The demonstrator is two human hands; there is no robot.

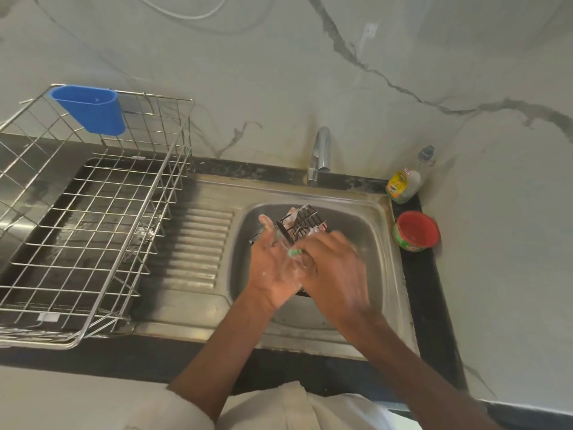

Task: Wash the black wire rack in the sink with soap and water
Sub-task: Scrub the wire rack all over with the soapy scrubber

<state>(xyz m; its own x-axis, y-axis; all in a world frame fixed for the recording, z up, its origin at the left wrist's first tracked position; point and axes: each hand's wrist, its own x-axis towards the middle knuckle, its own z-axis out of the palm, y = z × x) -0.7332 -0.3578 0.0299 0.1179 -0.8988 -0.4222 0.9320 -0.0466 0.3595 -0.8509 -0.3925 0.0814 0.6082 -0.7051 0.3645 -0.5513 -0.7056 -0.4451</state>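
In the sink basin [366, 231], right of centre, the black wire rack [302, 223] is held tilted above the bottom, its far end raised and flecked with white suds; much of its near part is hidden behind both hands. The left hand [274, 268] is spread beneath the rack's left side, palm up and fingers fairly straight, wet with foam. The right hand [336, 268] is blurred, curled over a green scrubber [294, 252] pressed against the rack. Beyond the basin a chrome tap [319, 155] is mounted at the wall. On the right ledge a soap bottle [404, 183] and a red tub [417, 231] are placed. To the left, a steel dish basket [93, 212] with a blue cup holder [90, 108] is set.
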